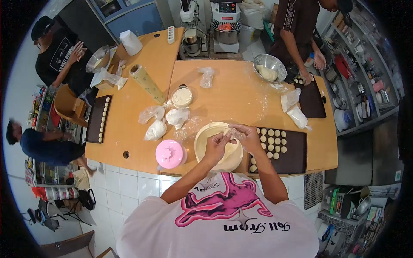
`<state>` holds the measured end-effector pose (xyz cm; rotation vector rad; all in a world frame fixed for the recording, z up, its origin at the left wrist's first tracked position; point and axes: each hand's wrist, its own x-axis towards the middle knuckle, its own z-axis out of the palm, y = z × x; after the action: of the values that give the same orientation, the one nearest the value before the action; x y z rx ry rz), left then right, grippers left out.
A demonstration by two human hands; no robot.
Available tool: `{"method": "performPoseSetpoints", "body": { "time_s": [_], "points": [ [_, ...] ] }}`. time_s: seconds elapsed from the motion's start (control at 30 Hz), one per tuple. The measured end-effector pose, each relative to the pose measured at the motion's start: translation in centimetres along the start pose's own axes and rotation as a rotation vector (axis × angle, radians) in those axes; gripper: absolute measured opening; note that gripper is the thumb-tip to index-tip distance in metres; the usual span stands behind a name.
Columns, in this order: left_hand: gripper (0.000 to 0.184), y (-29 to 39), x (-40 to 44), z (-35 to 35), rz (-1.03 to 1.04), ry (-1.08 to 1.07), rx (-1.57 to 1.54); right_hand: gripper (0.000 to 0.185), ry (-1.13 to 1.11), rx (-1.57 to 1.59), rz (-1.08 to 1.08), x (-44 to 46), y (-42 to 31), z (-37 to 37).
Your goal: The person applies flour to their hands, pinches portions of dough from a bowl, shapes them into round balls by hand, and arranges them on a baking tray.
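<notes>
The table (217, 101) offers its widest passage through the middle, between the two flour bags (177, 117) (156, 130) and the metal bowl (269, 69); a small plastic bag (206, 77) interrupts its far end. To the left, the pink tub (169, 154) leaves only a narrow gap beside the large bowl (201, 144). Beyond the flour bags, a tall roll (146, 84) obstructs reach. To the right, the near tray (294, 150) crowds the large bowl, and white bags (294, 107) stand between it and the far tray (312, 101).
</notes>
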<state>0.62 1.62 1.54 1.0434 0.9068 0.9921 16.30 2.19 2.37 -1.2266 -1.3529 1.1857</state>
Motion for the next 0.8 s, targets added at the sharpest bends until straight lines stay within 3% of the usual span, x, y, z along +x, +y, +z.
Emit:
{"method": "performPoseSetpoints", "body": {
  "time_s": [0.17,0.37,0.47,0.57,0.8],
  "points": [
    [0.032,-0.2,0.0,-1.0,-0.022,-0.017,0.248,0.028,-0.025,0.106,0.077,-0.2,0.9,0.1],
    [0.031,-0.1,0.2,0.0,0.061,0.008,-0.049,0.025,-0.040,0.186,0.170,-0.3,-0.3,-0.3],
    [0.028,0.0,0.3,0.1,0.095,-0.004,0.026,0.025,0.042,0.190,0.104,-0.4,0.6,0.1],
    [0.027,-0.4,0.7,-0.5,0.015,0.045,0.099,0.025,0.015,0.141,0.153,-0.6,0.6,-0.2],
    [0.029,0.2,0.7,-1.2,0.060,-0.043,0.212,0.025,0.013,0.225,0.187,-0.7,-0.2,0.1]
  ]
}}
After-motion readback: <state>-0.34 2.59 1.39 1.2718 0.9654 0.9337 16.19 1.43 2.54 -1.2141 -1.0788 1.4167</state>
